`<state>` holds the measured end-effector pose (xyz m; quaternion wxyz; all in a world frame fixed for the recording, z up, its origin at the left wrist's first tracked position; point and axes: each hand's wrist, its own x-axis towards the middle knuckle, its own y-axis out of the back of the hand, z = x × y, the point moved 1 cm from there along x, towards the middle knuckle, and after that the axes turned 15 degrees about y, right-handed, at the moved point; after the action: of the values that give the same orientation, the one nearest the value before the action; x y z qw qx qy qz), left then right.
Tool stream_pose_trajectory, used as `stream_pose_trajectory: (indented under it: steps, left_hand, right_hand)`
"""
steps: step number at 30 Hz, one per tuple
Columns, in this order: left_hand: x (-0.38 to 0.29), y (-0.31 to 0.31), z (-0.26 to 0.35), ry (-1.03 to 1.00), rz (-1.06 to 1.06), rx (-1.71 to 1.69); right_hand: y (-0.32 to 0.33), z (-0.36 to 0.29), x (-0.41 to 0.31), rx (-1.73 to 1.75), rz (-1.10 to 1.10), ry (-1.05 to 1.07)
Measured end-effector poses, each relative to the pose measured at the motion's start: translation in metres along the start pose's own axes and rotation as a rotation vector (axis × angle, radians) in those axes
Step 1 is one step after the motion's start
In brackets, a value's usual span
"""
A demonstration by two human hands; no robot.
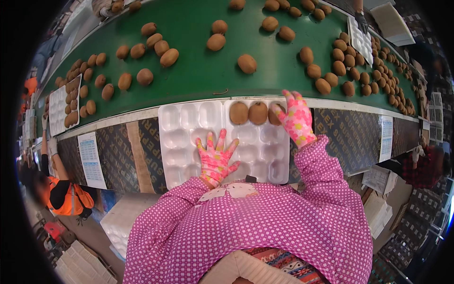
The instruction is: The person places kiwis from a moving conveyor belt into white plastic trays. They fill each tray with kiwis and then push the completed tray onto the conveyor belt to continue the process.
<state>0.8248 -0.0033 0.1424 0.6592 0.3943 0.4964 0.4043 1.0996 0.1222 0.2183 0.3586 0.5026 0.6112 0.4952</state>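
Observation:
Two white plastic trays with moulded cups lie side by side in front of me, the left tray (173,142) and the right tray (284,152). Three kiwifruit fill part of the right tray's far row: one kiwifruit (239,113), a middle one (258,113) and a third (275,115) at the right. My right hand (297,119), in a pink flowered glove, has its thumb at the third kiwifruit; whether it grips it is unclear. My left hand (215,158), gloved alike, rests with spread fingers across the trays' inner edges and holds nothing.
Beyond the trays runs a green conveyor belt (198,74) with scattered kiwifruit (247,64), crowded at the right. At the left, a co-worker in an orange vest (67,198) reaches to a part-filled tray (57,110). Another person's dark-gloved hand (361,23) touches a tray (361,42) across the belt.

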Motion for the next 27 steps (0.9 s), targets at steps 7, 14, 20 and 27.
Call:
stream_pose_trajectory:
  steps: [7,14,20,27]
  left_hand:
    - [-0.003,0.003,0.0,-0.011,-0.005,-0.033]
    - [0.001,-0.014,-0.004,0.007,0.07,-0.122]
    - [0.0,-0.015,-0.002,0.038,-0.014,-0.044]
    - [0.005,-0.013,-0.005,0.007,-0.038,0.024]
  right_hand:
    - [-0.061,-0.036,0.163,0.179,-0.103,-0.06]
    - [-0.023,-0.062,0.095,0.59,-0.064,-0.088]
    - [-0.051,-0.088,-0.072,0.836,-0.052,-0.484]
    - [-0.047,-0.107,-0.059,0.69,-0.074,-0.471]
